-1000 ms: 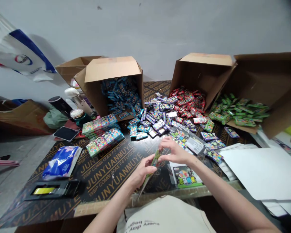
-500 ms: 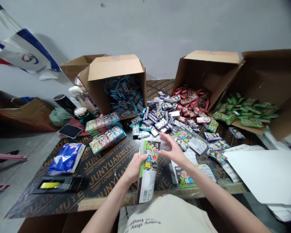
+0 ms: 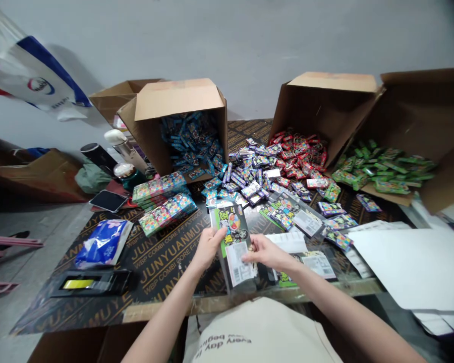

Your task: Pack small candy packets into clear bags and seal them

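The work in hand is one clear plastic packet held up over the desk, with a printed green-and-white card inside and a barcode label on its lower part. Handling it calls for steady support on both sides, since its lower end hangs free of the hands.

The left hand holds the packet's left edge, its fingers closed around it. The right hand reaches in from the other side with its fingers extended against the lower right of the packet, beside the barcode label; whether they pinch it or only touch it, I cannot tell.

A second barcoded packet lies on the desk just beyond the right hand. Further off, tipped cardboard boxes spill blue packets, red packets and green packets, with a mixed heap of purple-and-blue packets between them. Banded bundles of packets sit left of the heap, near a tissue pack. White sheets lie at the right.
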